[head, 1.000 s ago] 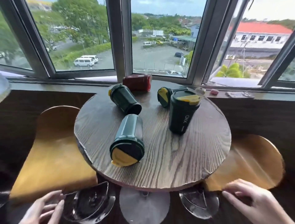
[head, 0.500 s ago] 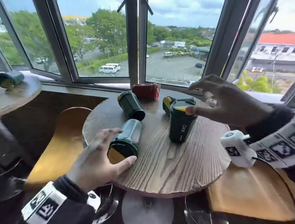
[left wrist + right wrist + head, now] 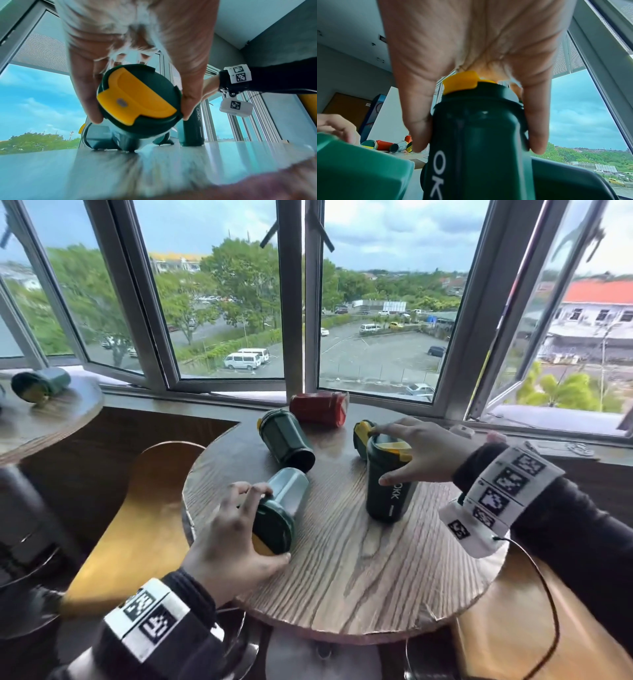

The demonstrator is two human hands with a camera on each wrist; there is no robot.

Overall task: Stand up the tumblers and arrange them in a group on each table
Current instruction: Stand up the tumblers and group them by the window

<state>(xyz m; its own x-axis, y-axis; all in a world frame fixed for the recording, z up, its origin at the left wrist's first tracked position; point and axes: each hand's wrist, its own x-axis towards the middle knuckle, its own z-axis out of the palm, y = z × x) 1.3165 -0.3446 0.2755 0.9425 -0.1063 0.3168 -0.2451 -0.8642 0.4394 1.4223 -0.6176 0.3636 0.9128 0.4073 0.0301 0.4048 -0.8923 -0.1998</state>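
Note:
On the round wooden table, a green tumbler lies on its side with its yellow lid toward me. My left hand grips its lid end, fingers over the top and thumb underneath. An upright dark green tumbler marked OKK stands at the centre right. My right hand grips its top from above, thumb and fingers on either side of it. Another green tumbler and a red one lie further back. One more green tumbler lies behind the upright one.
Wooden chair seats flank the table at left and right. A window sill with small items runs behind. A second table at far left holds a lying green tumbler. Several more tumblers lie on a distant table.
Both hands rose from below the table edge. The left closed round the lid end of the near lying tumbler. The right came down from above onto the top of the upright tumbler.

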